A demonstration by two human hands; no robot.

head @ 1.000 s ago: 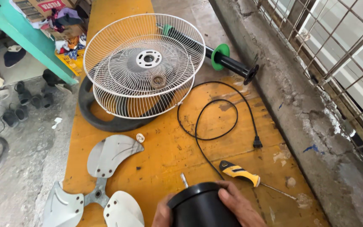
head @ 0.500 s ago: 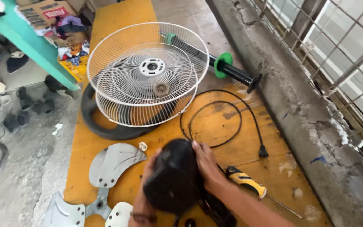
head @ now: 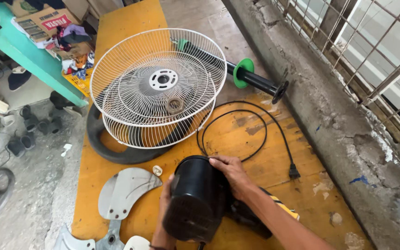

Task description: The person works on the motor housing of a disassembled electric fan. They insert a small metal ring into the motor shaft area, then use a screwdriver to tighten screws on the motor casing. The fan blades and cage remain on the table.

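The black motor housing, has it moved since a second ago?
Yes. The black motor housing went from upright to tipped on its side, closer to the coiled power cord.

Open bench lying right of motor housing; cord looping across it; grilles blocking ahead; blade crowding left.

This looks like a makeshift repair spot outside a home, not a proper workshop: a worn orange board lies on rough concrete beside a crumbling ledge and a barred window. Fan parts are spread across it (wire guards, metal blades, a black pole). Shoes, a cardboard box and loose clothes crowd the floor by a green table.
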